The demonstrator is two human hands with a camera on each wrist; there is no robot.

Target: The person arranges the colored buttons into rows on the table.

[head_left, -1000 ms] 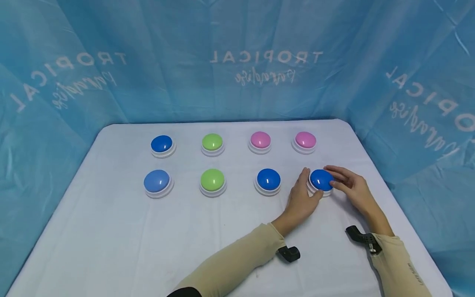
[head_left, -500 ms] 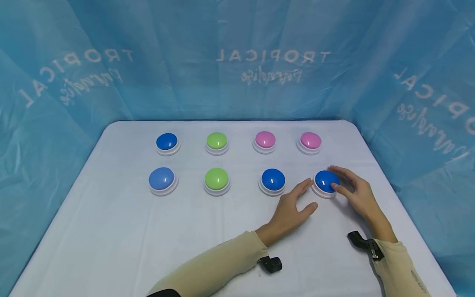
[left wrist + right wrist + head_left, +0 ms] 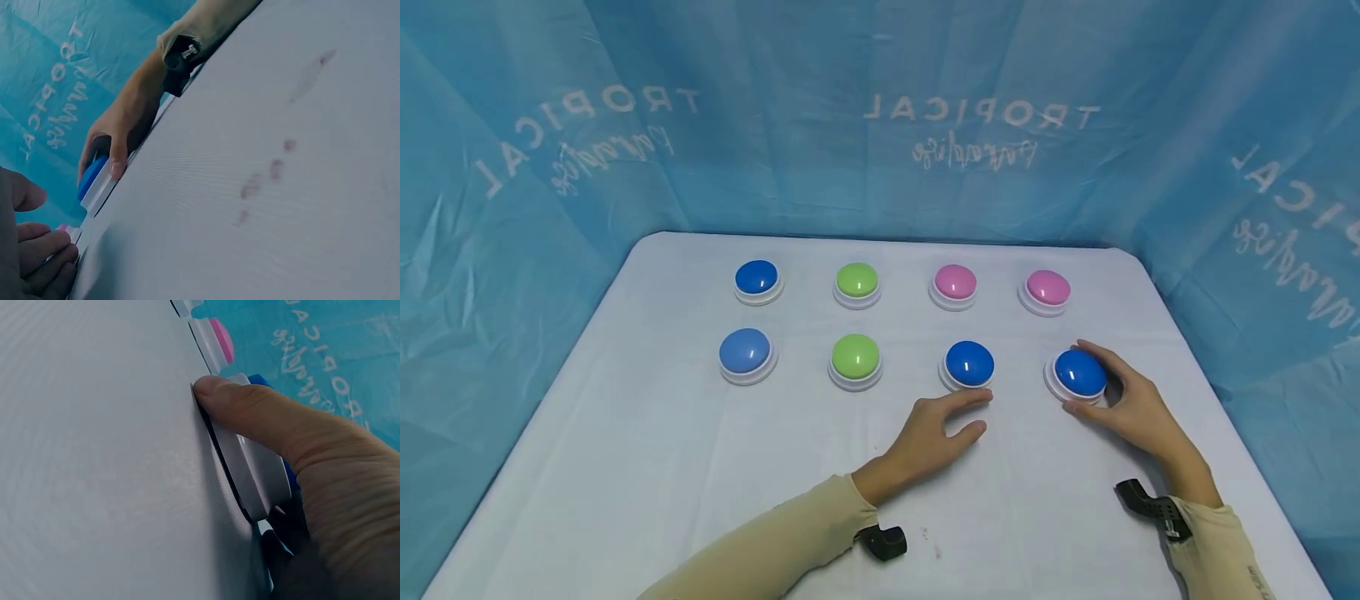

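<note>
At the right end of the front row stands a blue push button (image 3: 1080, 372) on a white round base. My right hand (image 3: 1131, 408) holds this base, thumb on the near side and fingers round the far side. The right wrist view shows the thumb (image 3: 231, 400) pressed to the white base (image 3: 250, 469), which sits on or very close to the cloth. Left of it is another blue push button (image 3: 969, 363). Just in front of that one hovers my left hand (image 3: 925, 437), fingers extended and holding nothing; whether a fingertip touches its base I cannot tell.
Two green buttons (image 3: 855, 356) and a lighter blue button (image 3: 745, 351) stand farther left. Along the back row are a dark blue button (image 3: 756, 277) and two pink buttons (image 3: 956, 282). Blue curtains (image 3: 880, 183) surround the white-covered table (image 3: 625, 467).
My left hand has let go of the rightmost blue button and moved left. My right thumb has shifted from the dome to the near side of the base. The head view has turned slightly.
</note>
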